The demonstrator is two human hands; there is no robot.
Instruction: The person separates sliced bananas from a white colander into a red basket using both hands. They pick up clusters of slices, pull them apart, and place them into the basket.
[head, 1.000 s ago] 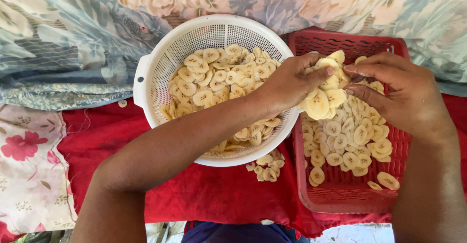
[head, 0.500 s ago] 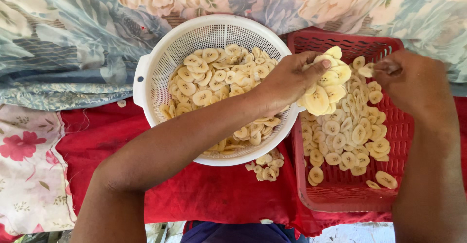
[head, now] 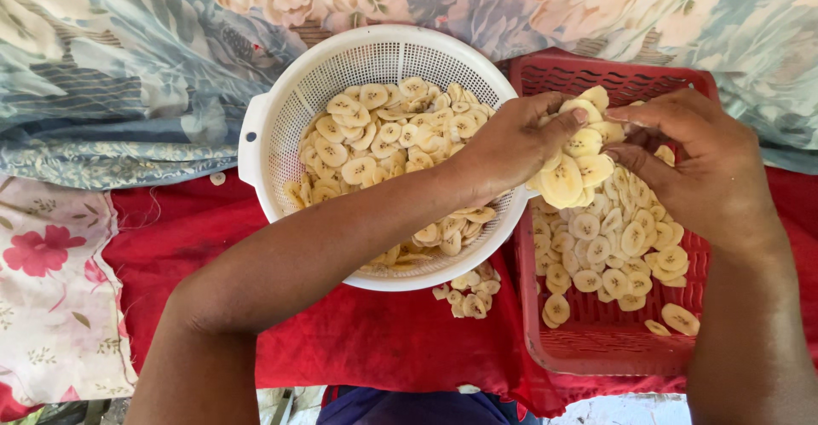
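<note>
Head view, looking straight down. The left hand (head: 511,148) reaches across the white colander (head: 281,110) and its grip is clenched on a stack of pale yellow banana slices (head: 573,165), held above the upper left corner of the red basket (head: 596,340). The right hand (head: 699,165) meets it from the right, thumb and forefinger pinched at the top of the same stack; whether they actually grasp a slice cannot be told. The colander holds a heap of slices (head: 383,135) and stands just left of the basket, its rim touching the basket's left wall. The basket holds a spread layer of slices (head: 613,246), densest in the middle, with a few apart near the lower right corner. A small cluster of loose slices (head: 467,293) lies on the red cloth (head: 375,348) below the colander's rim. Floral fabric (head: 102,67) in blue and cream covers the area beyond, and a white cloth with red flowers (head: 47,289) lies at left.
</note>
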